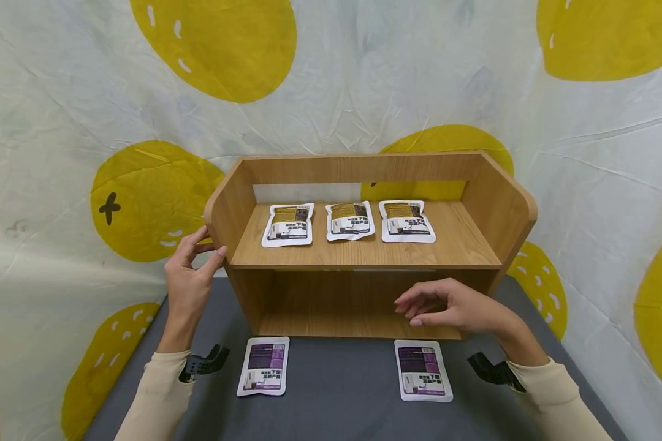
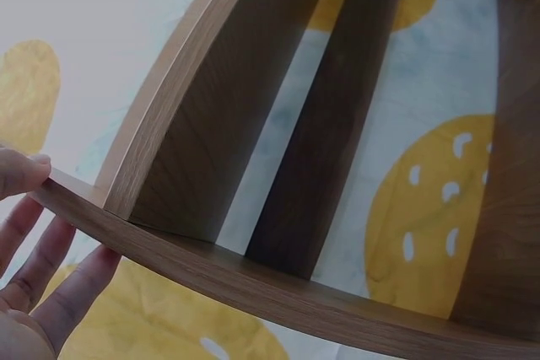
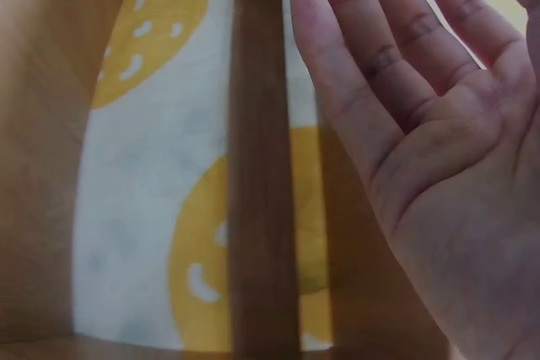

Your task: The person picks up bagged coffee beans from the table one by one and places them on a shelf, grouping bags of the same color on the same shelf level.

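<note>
A patterned sheet backs the scene, and a dark table spreads below it. On the table stands the wooden shelf, two-tiered; clock positions are read from its centre in the head view. The left hand lies between 8 and 9 o'clock, thumb and fingertips lightly pinching the edge of the left side panel. The right hand hovers at 4 o'clock before the lower tier, fingers slightly bent and parted, holding nothing. Three gold-and-white packets lie in a row on the upper tier, the outer two at 9 and 3 o'clock of the middle one. Two purple-and-white packets lie on the table in front, between 7 and 8 o'clock and at 5 o'clock.

The step in hand appears to be steadying the shelf while packets are arranged by kind. Shelving a purple packet would probably call for the right hand to drop toward 6 o'clock and pinch its edge.

The left wrist view reveals fingertips under the panel, hidden from the head; the right wrist view shows the bare palm and a crossbar. Only the head view shows packets.
</note>
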Demonstrator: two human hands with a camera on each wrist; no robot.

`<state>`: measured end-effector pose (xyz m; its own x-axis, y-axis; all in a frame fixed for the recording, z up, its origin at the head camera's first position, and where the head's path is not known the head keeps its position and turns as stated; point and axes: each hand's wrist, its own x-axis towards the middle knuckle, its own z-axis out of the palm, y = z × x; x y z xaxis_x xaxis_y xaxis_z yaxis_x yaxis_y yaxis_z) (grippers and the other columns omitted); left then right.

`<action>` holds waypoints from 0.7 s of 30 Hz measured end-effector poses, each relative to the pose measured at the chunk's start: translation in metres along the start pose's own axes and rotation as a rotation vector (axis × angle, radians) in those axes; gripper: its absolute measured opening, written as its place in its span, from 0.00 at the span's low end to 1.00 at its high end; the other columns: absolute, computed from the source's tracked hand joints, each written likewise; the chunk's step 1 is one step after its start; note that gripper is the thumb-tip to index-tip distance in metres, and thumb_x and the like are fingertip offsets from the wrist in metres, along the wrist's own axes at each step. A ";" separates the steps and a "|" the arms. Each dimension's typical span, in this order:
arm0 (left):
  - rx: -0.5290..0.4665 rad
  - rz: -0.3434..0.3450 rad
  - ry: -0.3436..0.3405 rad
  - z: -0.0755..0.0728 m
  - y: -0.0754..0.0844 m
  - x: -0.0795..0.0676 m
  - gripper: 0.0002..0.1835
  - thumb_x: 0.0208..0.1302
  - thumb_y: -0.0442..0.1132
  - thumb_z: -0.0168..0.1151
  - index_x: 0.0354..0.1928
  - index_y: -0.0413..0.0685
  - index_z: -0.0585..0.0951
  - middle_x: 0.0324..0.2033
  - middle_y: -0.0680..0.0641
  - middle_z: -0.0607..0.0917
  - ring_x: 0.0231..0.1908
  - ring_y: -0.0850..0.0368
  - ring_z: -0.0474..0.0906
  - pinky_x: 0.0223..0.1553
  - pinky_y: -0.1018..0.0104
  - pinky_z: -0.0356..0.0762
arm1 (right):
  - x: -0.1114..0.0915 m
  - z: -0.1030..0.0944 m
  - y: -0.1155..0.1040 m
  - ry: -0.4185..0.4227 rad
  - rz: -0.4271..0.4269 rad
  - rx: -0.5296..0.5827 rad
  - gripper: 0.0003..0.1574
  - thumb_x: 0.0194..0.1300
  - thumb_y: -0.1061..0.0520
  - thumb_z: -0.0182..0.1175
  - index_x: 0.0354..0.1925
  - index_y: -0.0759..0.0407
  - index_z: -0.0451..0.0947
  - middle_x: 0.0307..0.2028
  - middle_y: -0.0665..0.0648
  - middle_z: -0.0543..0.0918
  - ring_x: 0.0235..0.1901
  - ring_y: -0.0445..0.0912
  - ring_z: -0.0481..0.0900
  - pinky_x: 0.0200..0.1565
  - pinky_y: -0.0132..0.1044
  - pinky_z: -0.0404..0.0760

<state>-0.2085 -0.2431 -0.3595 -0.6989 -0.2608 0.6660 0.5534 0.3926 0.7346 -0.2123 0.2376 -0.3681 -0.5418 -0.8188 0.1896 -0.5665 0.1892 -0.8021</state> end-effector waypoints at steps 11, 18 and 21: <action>-0.030 0.001 0.002 0.000 0.002 0.000 0.28 0.63 0.28 0.69 0.65 0.54 0.80 0.55 0.49 0.82 0.47 0.59 0.81 0.38 0.76 0.84 | -0.026 0.019 0.041 0.055 0.126 0.091 0.22 0.70 0.62 0.63 0.61 0.64 0.79 0.52 0.67 0.84 0.52 0.55 0.82 0.51 0.37 0.84; -0.022 0.002 0.005 0.001 0.003 -0.001 0.29 0.63 0.28 0.69 0.66 0.53 0.80 0.56 0.47 0.82 0.47 0.60 0.81 0.38 0.76 0.84 | -0.035 0.029 0.062 0.049 0.169 0.144 0.24 0.70 0.63 0.64 0.63 0.67 0.76 0.56 0.65 0.83 0.55 0.59 0.82 0.52 0.36 0.84; -0.028 0.001 0.004 0.001 0.002 -0.001 0.29 0.63 0.28 0.69 0.66 0.53 0.80 0.55 0.48 0.82 0.47 0.59 0.81 0.38 0.76 0.84 | -0.037 0.032 0.070 0.043 0.181 0.153 0.25 0.70 0.64 0.63 0.63 0.69 0.75 0.58 0.66 0.82 0.56 0.59 0.81 0.53 0.36 0.84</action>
<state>-0.2069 -0.2413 -0.3584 -0.6964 -0.2643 0.6672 0.5666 0.3681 0.7372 -0.2115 0.2638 -0.4491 -0.6536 -0.7547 0.0566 -0.3588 0.2432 -0.9012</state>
